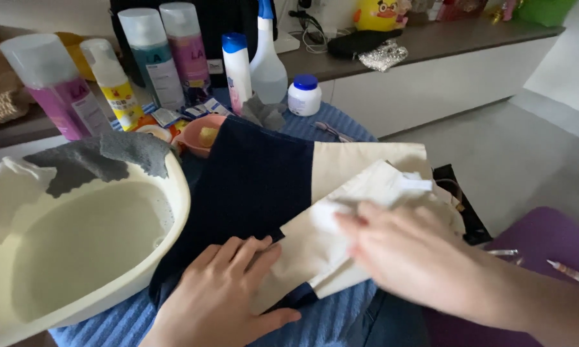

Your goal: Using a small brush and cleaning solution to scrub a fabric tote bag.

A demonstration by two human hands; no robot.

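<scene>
The navy-and-cream cloth bag (270, 186) lies at frame centre on a blue towel (341, 321), its long axis running from upper left to lower right. The left hand (228, 295) presses flat and open on its lower edge; the right hand (398, 247), blurred, rubs a white wipe (328, 215) on the cream panel. The cream basin (174, 212) sits at left.

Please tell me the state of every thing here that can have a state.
Navy and cream cloth bag: lying flat, cream part folded over.
Left hand: pressing the bag.
Right hand: blurred, on white cloth.
Basin: holds cloudy water.
Grey cloth: draped over rim.
Bottles: upright, capped.
</scene>
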